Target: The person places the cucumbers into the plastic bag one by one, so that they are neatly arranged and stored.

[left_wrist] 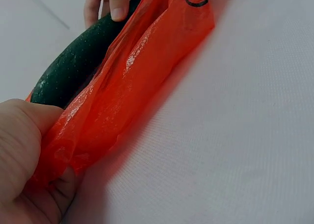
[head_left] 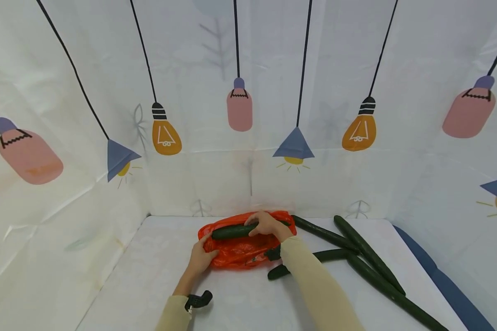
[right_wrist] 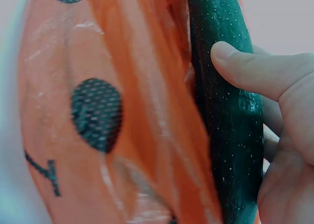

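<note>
A dark green cucumber (head_left: pixel 230 231) lies lengthwise in the opening of a red plastic bag (head_left: pixel 240 252) at the far middle of the table. My right hand (head_left: pixel 268 225) grips the cucumber, its thumb across the near side and the fingers behind it in the right wrist view. At the bag's left end, my left hand (head_left: pixel 201 257) pinches the red plastic beside the cucumber's tip. The left wrist view shows the bag's film (left_wrist: pixel 132 91) folded along the cucumber's near side. Black printed shapes mark the bag in the right wrist view.
Several long cucumbers (head_left: pixel 372 255) lie crossed on the right of the white table (head_left: pixel 132 280); one passes beneath my right sleeve (head_left: pixel 314 280). White cloth walls (head_left: pixel 199 174) with printed lamps stand behind and at the sides. A black strap device (head_left: pixel 199 301) sits on my left wrist.
</note>
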A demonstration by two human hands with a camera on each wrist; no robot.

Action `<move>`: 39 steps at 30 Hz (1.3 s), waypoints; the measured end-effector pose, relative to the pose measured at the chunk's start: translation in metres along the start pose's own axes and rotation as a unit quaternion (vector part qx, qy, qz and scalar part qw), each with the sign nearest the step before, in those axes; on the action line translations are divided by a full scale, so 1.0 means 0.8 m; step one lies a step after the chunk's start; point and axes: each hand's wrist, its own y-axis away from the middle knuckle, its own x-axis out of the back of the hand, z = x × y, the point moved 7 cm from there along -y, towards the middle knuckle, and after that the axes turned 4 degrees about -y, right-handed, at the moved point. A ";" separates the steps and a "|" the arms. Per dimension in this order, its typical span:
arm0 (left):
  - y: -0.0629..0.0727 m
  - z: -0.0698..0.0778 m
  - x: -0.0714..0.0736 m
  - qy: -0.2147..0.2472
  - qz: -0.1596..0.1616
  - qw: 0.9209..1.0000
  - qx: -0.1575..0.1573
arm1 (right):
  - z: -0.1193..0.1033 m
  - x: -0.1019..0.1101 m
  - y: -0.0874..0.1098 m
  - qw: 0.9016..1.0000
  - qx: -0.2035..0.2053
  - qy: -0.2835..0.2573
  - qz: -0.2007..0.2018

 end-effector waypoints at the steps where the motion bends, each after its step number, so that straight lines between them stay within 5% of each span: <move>1: 0.000 0.000 0.000 0.000 0.000 1.000 0.000 | 0.000 0.000 0.000 1.000 -0.002 -0.001 0.000; 20: 0.008 -0.006 -0.013 0.011 -0.006 1.000 0.010 | 0.026 -0.016 0.000 0.998 -0.054 -0.004 0.012; 28: 0.012 -0.012 -0.011 0.018 0.001 0.999 0.030 | 0.026 -0.023 -0.003 0.999 -0.045 -0.017 0.013; 39: -0.002 -0.007 -0.003 0.008 0.008 1.000 0.005 | 0.028 -0.021 -0.012 0.998 -0.058 -0.015 0.029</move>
